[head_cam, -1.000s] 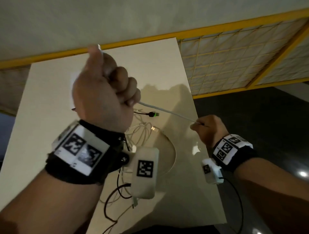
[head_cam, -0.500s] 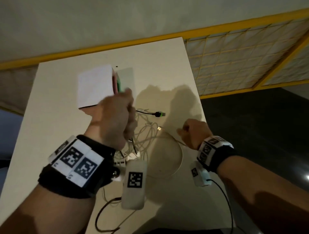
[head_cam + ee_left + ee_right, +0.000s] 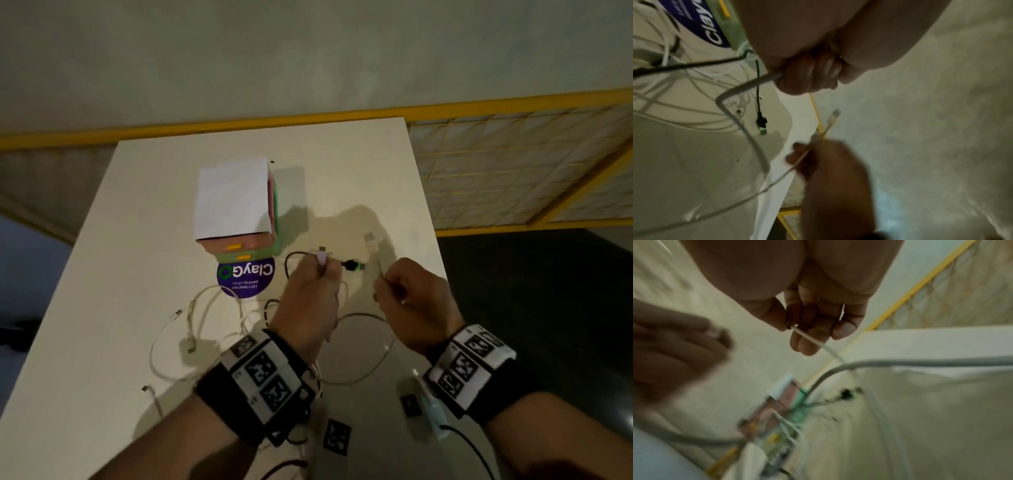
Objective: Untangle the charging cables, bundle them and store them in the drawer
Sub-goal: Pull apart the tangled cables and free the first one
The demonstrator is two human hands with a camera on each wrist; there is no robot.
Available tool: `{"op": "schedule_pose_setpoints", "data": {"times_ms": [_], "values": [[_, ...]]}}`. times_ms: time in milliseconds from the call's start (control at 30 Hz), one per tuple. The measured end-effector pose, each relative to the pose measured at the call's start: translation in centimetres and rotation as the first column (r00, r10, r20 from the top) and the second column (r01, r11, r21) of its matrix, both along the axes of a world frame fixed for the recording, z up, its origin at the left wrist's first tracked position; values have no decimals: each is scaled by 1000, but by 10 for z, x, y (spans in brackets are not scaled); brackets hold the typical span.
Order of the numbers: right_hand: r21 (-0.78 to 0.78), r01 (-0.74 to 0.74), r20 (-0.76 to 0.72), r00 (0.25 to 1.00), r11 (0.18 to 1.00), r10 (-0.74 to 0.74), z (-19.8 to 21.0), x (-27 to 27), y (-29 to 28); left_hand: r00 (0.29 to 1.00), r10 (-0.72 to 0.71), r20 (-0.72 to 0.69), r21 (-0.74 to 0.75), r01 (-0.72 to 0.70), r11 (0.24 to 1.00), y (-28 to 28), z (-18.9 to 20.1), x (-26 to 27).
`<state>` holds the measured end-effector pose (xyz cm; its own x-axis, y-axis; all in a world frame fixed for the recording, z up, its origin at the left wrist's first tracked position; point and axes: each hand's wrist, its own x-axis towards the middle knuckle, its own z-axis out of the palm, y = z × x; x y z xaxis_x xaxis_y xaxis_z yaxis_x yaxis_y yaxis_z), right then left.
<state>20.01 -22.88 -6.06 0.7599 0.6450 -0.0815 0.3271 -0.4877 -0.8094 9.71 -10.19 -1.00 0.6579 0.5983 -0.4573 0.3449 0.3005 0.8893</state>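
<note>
One white charging cable (image 3: 373, 356) loops on the table between my two hands. My left hand (image 3: 317, 284) grips it near one plug (image 3: 322, 257), fingers curled round the cord (image 3: 766, 79). My right hand (image 3: 394, 291) pinches the same cable (image 3: 812, 339) a little below its USB plug (image 3: 371, 240). A black cable with a green-tipped plug (image 3: 354, 265) lies between the hands. More white cables (image 3: 191, 329) lie tangled at the left. The small drawer unit (image 3: 236, 219), pink and green with yellow handles, stands behind the cables with its drawers closed.
A purple round sticker (image 3: 245, 277) sits in front of the drawer unit. The white table (image 3: 120, 274) ends just right of my right hand, with dark floor beyond. A yellow-framed grid panel (image 3: 513, 164) lies at the far right.
Both hands came down from a raised, stretched-out hold to just above the table and moved closer together. The cable between them went from taut to a slack loop.
</note>
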Motion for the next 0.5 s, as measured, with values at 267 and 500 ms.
{"op": "schedule_pose_setpoints", "data": {"times_ms": [267, 500], "values": [[277, -221, 336, 934, 935, 121, 26, -17, 10, 991, -30, 133, -27, 34, 999, -6, 8, 10], [247, -282, 170, 954, 927, 245, 29, -20, 11, 990, 8, 141, 58, -16, 998, 0, 2, 1]]}}
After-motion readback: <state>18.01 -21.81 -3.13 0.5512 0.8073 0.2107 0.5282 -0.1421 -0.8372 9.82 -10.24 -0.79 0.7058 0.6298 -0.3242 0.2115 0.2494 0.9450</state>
